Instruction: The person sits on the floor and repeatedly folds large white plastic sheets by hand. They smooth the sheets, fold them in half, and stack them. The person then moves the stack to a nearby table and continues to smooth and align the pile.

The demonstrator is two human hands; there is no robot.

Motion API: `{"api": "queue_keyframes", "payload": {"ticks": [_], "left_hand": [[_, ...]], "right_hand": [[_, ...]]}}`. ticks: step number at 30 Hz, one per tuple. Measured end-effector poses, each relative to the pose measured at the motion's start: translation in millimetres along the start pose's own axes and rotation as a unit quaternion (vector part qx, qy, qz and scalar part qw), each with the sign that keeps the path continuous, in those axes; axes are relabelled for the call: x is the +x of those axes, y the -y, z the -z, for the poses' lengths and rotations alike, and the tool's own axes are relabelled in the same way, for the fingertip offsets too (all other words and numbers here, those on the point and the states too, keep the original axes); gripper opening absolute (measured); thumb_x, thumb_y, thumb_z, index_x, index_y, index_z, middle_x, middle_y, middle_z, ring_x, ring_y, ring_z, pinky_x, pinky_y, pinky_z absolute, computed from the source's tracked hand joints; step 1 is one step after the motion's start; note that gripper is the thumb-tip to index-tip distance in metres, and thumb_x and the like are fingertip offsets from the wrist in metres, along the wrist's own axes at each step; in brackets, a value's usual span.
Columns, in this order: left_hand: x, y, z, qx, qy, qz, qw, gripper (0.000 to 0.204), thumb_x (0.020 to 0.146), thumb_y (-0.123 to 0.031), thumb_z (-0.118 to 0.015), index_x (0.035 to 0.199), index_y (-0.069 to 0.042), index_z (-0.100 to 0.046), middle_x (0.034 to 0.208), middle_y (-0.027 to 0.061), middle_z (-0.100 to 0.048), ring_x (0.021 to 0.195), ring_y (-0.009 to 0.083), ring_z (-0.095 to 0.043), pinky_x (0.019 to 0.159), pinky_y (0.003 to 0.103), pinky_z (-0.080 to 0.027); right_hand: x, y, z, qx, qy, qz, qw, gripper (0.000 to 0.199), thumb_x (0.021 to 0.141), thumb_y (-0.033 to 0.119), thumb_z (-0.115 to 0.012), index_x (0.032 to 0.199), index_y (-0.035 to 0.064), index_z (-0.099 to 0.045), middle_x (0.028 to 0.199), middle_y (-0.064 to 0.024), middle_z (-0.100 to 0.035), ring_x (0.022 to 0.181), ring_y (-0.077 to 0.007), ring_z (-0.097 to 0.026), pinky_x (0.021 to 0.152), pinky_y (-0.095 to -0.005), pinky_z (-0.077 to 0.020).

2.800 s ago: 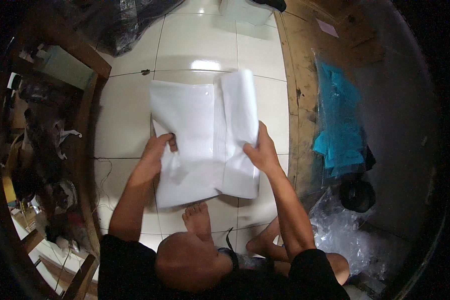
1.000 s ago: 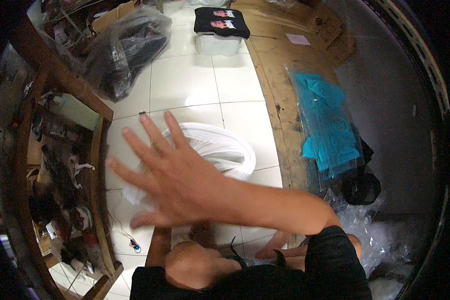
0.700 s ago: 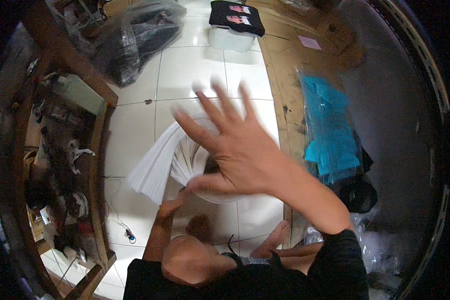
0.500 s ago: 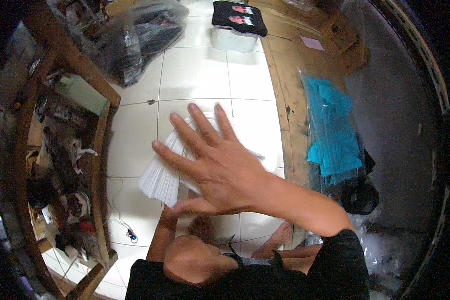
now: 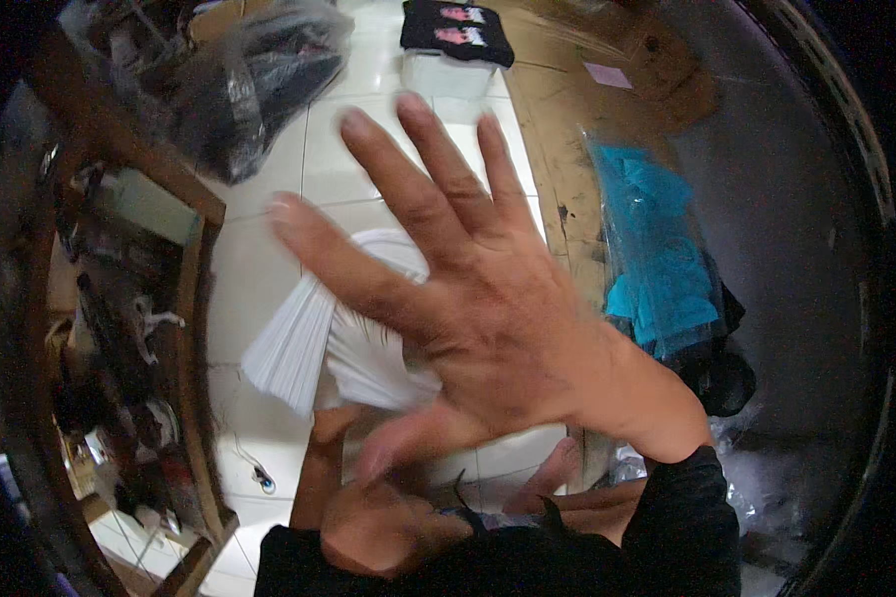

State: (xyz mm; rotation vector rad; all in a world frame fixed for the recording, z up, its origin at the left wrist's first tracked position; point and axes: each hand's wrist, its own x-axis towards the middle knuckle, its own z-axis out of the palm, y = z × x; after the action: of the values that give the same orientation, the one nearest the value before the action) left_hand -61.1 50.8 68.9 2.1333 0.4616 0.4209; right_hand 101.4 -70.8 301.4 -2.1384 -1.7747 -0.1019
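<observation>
My right hand (image 5: 488, 308) is raised close above a bundle of thin white sheets (image 5: 289, 348), palm down and fingers spread wide. Nothing is held in it, and its fingertips are slightly blurred. The bundle is fanned at its left end and curves round behind my right hand, which hides much of it. My left hand (image 5: 334, 423) meets the bundle's lower edge and seems to hold it from below. Most of the left fingers are hidden under the sheets.
A white box (image 5: 453, 78) with folded black printed cloth (image 5: 458, 35) stands ahead. Cardboard (image 5: 558, 129) and clear-bagged turquoise items (image 5: 657, 249) lie right. A cluttered wooden shelf (image 5: 204, 298) lines the left, with a dark plastic bag (image 5: 259, 90) beyond. My foot (image 5: 558, 466) rests on the tiles.
My right hand has lifted off the sheets toward the camera, looking larger, with its fingers spread. More of the bundle's curved part shows. The bundle has shifted slightly left.
</observation>
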Motion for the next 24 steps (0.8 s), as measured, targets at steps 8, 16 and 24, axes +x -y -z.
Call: {"api": "queue_keyframes", "payload": {"ticks": [8, 16, 24], "left_hand": [[2.4, -0.1, 3.0, 0.006, -0.005, -0.005, 1.0, 0.032, 0.082, -0.01, -0.068, 0.111, 0.0, -0.059, 0.101, 0.0118, -0.063, 0.095, 0.0229, -0.06, 0.084, 0.037, -0.048], [1.0, -2.7, 2.4, 0.012, -0.005, -0.002, 1.0, 0.032, 0.083, -0.01, -0.067, 0.112, 0.0, -0.059, 0.101, 0.0114, -0.063, 0.095, 0.0227, -0.06, 0.084, 0.037, -0.048], [7.3, -2.6, -6.7, 0.004, 0.004, -0.013, 1.0, 0.031, 0.084, -0.011, -0.066, 0.112, 0.0, -0.059, 0.101, 0.0111, -0.062, 0.095, 0.0224, -0.06, 0.084, 0.037, -0.048]], "right_hand": [[-4.3, 4.7, -16.5, 0.004, 0.067, -0.016, 0.998, 0.099, 0.069, 0.077, -0.054, 0.147, 0.0213, -0.029, 0.149, -0.0279, -0.023, 0.136, -0.0528, -0.017, 0.104, -0.0702, -0.0149], [15.9, 30.4, -15.2, 0.138, -0.069, 0.079, 0.985, 0.102, 0.063, 0.078, -0.057, 0.144, 0.0191, -0.035, 0.147, -0.0288, -0.022, 0.136, -0.0524, -0.015, 0.104, -0.0727, -0.0103], [47.1, -26.1, -24.4, -0.039, -0.173, 0.027, 0.984, 0.103, 0.069, 0.082, -0.049, 0.146, 0.0155, -0.031, 0.141, -0.0342, -0.029, 0.131, -0.0552, -0.027, 0.102, -0.0725, -0.0152]]}}
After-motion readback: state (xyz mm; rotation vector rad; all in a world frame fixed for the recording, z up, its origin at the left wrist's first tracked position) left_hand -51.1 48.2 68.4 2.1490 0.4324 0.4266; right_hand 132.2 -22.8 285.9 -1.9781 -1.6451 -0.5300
